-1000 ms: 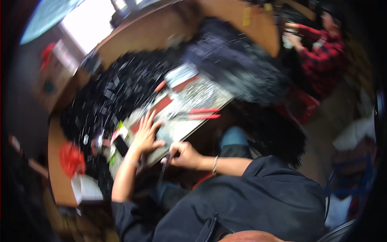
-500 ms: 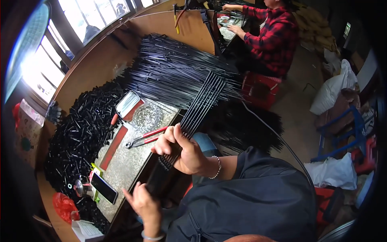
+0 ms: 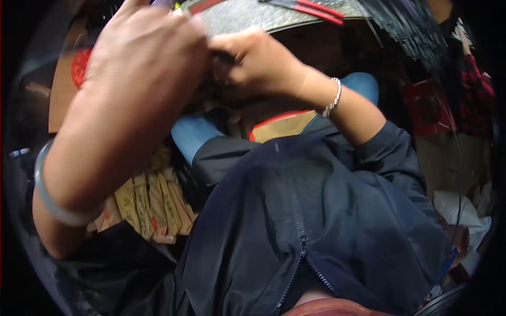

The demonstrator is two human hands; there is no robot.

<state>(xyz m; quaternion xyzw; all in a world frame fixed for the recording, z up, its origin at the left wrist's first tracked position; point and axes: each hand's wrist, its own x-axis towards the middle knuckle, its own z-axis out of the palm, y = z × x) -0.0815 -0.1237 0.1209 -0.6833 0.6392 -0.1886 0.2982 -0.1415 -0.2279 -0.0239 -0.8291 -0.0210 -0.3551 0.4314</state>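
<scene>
My left hand (image 3: pixel 153 55) is large and close at the upper left, its back towards me. Motion smears its fingers, and the upper edge cuts part of them off. Beside it, my right hand (image 3: pixel 258 63) is curled closed. Something dark shows between its thumb and fingers, matching the bundle of thin black rods it gripped half a second ago; most of their length is hidden. The two hands are close together by the near edge of a grey speckled worktop (image 3: pixel 237 17).
Red-handled pliers (image 3: pixel 316 9) lie on the worktop. A heap of black rods (image 3: pixel 411 31) overhangs its right end. A red plastic bag (image 3: pixel 80 67) is at left, and brown printed sacks (image 3: pixel 153 205) lie below. A co-worker's checked sleeve (image 3: pixel 474 87) appears at far right.
The view has swung downward, showing more of my jacket and legs. My left hand has come up next to my right. The rods no longer show full length above my right hand.
</scene>
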